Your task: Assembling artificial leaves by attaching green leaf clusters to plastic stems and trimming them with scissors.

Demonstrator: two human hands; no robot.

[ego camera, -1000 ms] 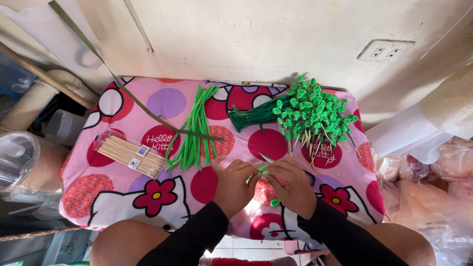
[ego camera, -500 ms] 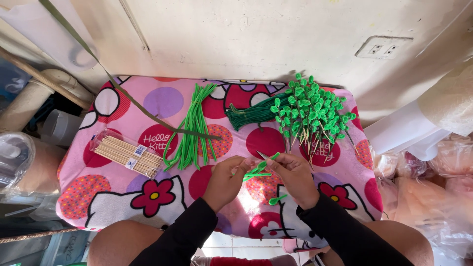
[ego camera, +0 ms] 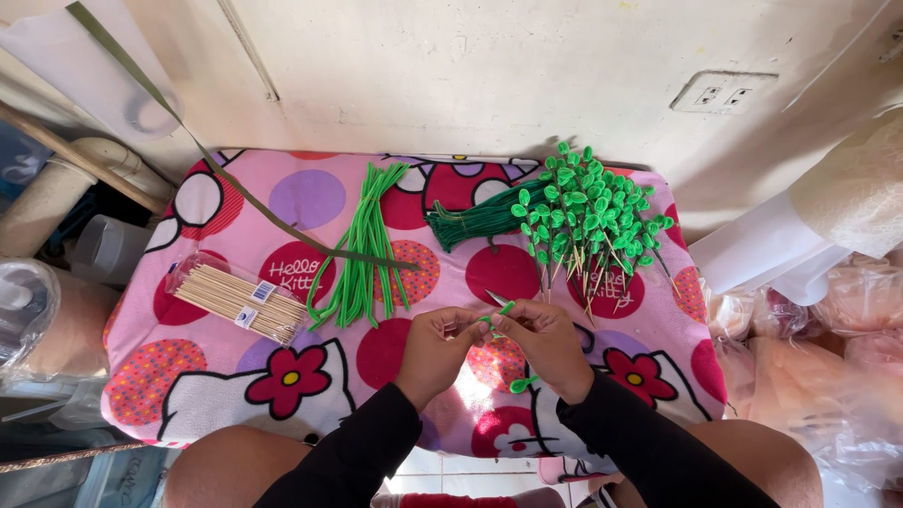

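1. The left hand (ego camera: pixel 435 350) and right hand (ego camera: pixel 548 343) meet over the near middle of the bench (ego camera: pixel 611 395), fingers pinched together on a thin green strip (ego camera: pixel 503 310) held between them.
2. A small green leaf (ego camera: pixel 520 384) shows just below the right hand; whether it lies on the cloth or hangs from the hand, I cannot tell.
3. Both arms wear black sleeves (ego camera: pixel 348 456); bare knees show under the bench's near edge.
4. The bench is covered by a pink cloth (ego camera: pixel 310 202) printed with red and purple circles, flowers and a cartoon cat.
5. Left of the hands lies a clear packet of skewers (ego camera: pixel 235 299).
6. Beyond them, a bundle of green cords (ego camera: pixel 365 249) runs toward the wall.
7. To the right of the cords, a dark green bundle (ego camera: pixel 480 218) lies beside a heap of sticks (ego camera: pixel 588 212) tipped with green leaves.
8. A long flat frond (ego camera: pixel 226 174) slants from the upper left across the cloth.
9. Behind stands a cream wall (ego camera: pixel 470 66) with a socket (ego camera: pixel 722 92).
10. Clear bags (ego camera: pixel 809 367) crowd the right side; a pipe (ego camera: pixel 42 202) and containers sit at the left.
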